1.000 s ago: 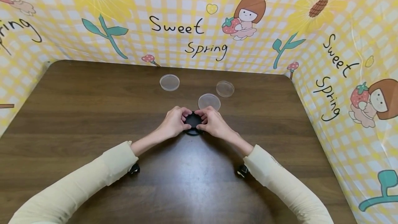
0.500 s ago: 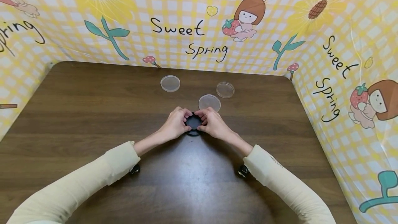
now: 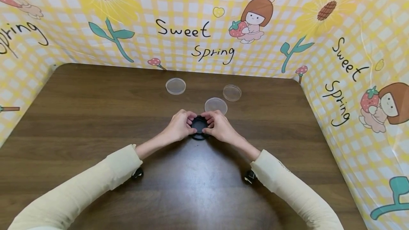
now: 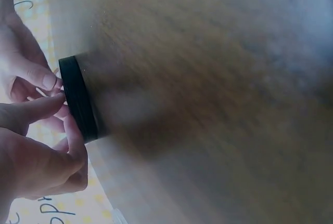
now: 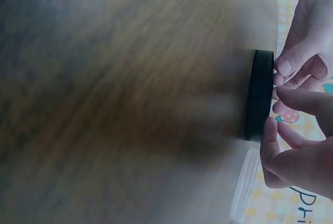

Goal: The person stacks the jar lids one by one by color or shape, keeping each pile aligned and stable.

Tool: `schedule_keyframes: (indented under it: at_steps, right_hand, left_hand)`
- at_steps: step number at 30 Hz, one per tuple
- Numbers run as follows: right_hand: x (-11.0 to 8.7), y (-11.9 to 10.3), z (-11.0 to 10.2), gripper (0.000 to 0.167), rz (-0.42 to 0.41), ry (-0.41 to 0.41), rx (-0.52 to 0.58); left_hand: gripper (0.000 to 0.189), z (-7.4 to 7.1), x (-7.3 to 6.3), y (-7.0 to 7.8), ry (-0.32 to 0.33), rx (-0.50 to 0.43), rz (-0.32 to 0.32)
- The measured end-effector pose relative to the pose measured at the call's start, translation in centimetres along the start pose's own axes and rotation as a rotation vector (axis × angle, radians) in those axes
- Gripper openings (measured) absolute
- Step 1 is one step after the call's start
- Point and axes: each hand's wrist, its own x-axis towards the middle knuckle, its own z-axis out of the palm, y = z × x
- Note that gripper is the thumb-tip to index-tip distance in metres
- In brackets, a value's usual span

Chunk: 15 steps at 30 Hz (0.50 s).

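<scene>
Left hand (image 3: 181, 126) and right hand (image 3: 220, 125) share one narrow hold, thumbs and fingers bent in at the upper rim of the black round dish (image 3: 199, 125), just below the middle of the head frame. How hard they pinch, can't tell. Risk: contact looks limited to the top edge, so an uneven pull could tip the dish or let one side slip off the fingertips; smooth-looking rim likely makes that easier. Squeezing harder on one side could also skid it over the table (image 3: 96, 116). Dish itself: dark, matte-looking, short upright side, recessed round face, a second curved rim showing at its lower edge; one piece or two stacked, can't tell. Sits flat on the wood in both wrist views, at left in the left one, at right in the right one. Nearest clear dish (image 3: 216, 105) is just above the right hand, partly covered by it; a stray knuckle could knock it. Farther out, second clear dish (image 3: 232, 92) up and right, third clear dish (image 3: 175, 86) upper centre-left. Printed cloth (image 3: 182, 3) fills the top.
</scene>
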Motion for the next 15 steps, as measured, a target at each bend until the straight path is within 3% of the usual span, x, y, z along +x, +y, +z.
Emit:
schedule_keyframes:
  at_steps: [7,12,15]
  right_hand:
    - [-0.4,-0.1,-0.2,0.046,0.026,0.129,0.115]
    - [-0.2,0.3,-1.2,0.045,0.039,0.147,0.118]
    - [0.0,0.8,-2.1,0.045,0.033,0.153,0.118]
  left_hand:
    - [0.047,-0.3,0.4,-0.5,0.017,-0.092,-0.075]
    - [0.046,-1.2,0.8,-0.7,0.070,-0.141,-0.084]
    - [0.048,-1.7,1.5,-0.4,0.069,-0.153,-0.080]
